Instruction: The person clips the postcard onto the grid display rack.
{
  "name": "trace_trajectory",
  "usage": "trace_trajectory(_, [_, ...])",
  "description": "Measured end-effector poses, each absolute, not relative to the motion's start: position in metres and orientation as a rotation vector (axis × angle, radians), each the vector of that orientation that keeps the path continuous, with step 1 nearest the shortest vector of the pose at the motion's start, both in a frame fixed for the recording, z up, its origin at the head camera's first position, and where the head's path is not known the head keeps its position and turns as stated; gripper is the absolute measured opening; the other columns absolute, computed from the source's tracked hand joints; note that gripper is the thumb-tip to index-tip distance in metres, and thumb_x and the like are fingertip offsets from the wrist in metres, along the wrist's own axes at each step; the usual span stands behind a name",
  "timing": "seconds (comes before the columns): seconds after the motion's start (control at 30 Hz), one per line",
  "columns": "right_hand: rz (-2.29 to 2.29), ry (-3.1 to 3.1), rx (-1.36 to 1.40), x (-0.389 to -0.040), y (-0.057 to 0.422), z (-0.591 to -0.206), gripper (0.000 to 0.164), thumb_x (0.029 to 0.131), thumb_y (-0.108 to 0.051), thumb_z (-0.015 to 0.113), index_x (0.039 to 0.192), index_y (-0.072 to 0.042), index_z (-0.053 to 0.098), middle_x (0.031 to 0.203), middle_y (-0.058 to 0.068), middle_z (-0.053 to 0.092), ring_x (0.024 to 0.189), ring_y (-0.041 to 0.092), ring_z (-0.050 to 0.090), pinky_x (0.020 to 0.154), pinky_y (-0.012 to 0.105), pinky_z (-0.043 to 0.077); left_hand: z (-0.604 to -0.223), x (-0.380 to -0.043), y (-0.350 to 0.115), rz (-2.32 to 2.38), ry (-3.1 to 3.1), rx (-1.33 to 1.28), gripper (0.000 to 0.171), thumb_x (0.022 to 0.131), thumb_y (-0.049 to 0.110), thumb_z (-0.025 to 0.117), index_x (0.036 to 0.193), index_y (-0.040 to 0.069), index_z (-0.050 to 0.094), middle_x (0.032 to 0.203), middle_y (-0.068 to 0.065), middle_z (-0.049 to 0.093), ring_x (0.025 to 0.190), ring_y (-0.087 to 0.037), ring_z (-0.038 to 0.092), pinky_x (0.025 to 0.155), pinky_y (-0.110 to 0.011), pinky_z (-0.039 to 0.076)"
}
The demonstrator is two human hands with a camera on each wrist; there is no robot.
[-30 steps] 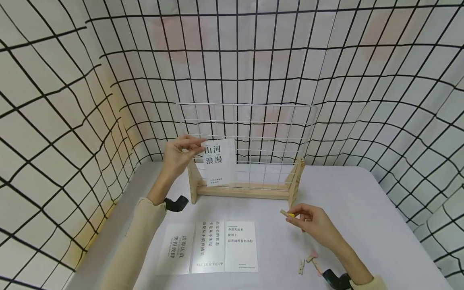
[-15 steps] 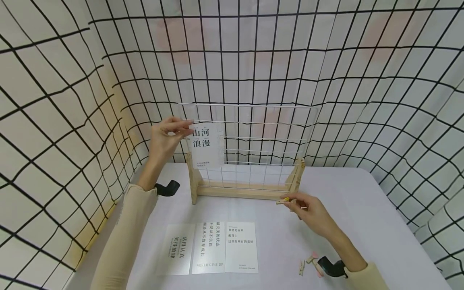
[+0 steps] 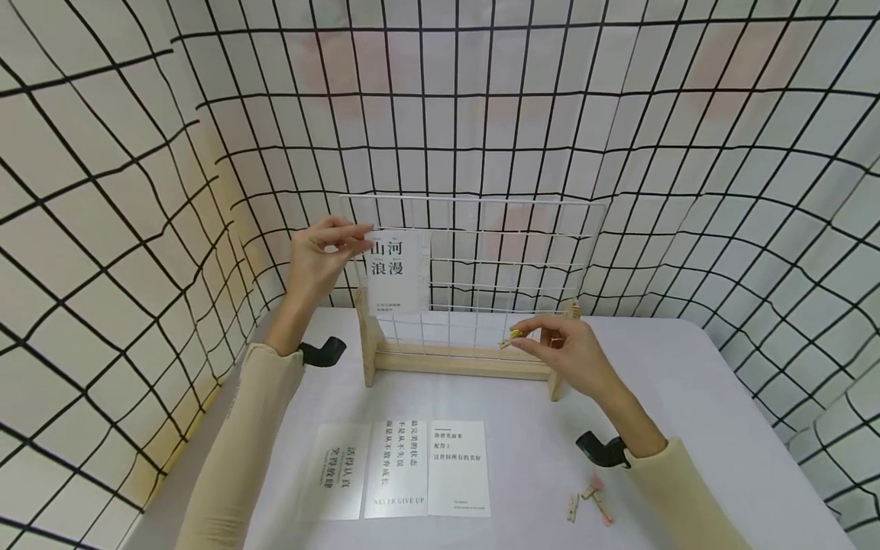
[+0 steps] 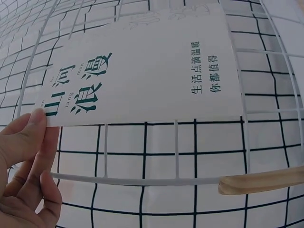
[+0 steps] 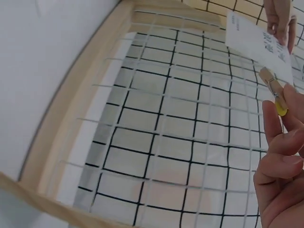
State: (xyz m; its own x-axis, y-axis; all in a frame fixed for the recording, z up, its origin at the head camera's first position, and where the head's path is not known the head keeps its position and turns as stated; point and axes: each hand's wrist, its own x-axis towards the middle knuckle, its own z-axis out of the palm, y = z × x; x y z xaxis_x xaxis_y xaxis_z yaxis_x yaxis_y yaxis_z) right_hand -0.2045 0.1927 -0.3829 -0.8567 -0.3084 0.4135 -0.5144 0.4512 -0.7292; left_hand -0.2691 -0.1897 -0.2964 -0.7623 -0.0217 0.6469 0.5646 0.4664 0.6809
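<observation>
The left hand (image 3: 323, 252) pinches a white printed card (image 3: 399, 284) at its upper left corner, its grip closed between thumb and fingers. The card hangs upright in front of the left part of a white wire grid rack (image 4: 142, 182), large characters at the top and small lines at the bottom; whether it touches the wires cannot be told. The right hand (image 3: 564, 347) pinches a small wooden clothespin (image 5: 273, 88) by its yellow end between thumb and finger, near the rack's lower right part and apart from the card. The rack stands on a wooden base (image 3: 467, 367) at the back of the white table (image 3: 529, 451).

In front of it, three cards lie flat in a row: the left card (image 3: 333, 470) with sideways print, the middle card (image 3: 396, 470) reading "NEVER GIVE UP" along its foot, and the right card (image 3: 458, 467) with horizontal lines. To their right lie more clothespins (image 3: 573, 507), some pink-ended, close together.
</observation>
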Motion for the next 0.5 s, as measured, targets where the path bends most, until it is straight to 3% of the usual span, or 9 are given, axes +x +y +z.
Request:
trace_trajectory(0.27, [1.265, -2.419, 0.671, -0.219, 0.156, -0.350, 0.016, 0.089, -0.019, 0.083, 0.103, -0.014, 0.078, 0.069, 0.001, 0.058, 0.059, 0.013, 0.044, 0.050, 0.022, 0.032, -0.298, -0.270, -0.185, -1.280, -2.109, -0.430, 0.017, 0.087, 0.006, 0.082, 0.104, 0.005, 0.082, 0.096, -0.017, 0.071, 0.082, -0.003, 0.057, 0.073, -0.013, 0.044])
trace_trajectory(0.5, [1.246, -2.240, 0.767, -0.240, 0.121, -0.318, 0.015, 0.088, -0.017, 0.084, 0.100, -0.010, 0.078, 0.077, 0.002, 0.068, 0.056, 0.015, 0.042, 0.048, 0.022, 0.030, -0.299, -0.272, -0.181, -1.242, -2.063, -0.453, 0.017, 0.085, 0.001, 0.083, 0.102, 0.002, 0.082, 0.094, -0.017, 0.073, 0.081, -0.005, 0.058, 0.073, -0.015, 0.044])
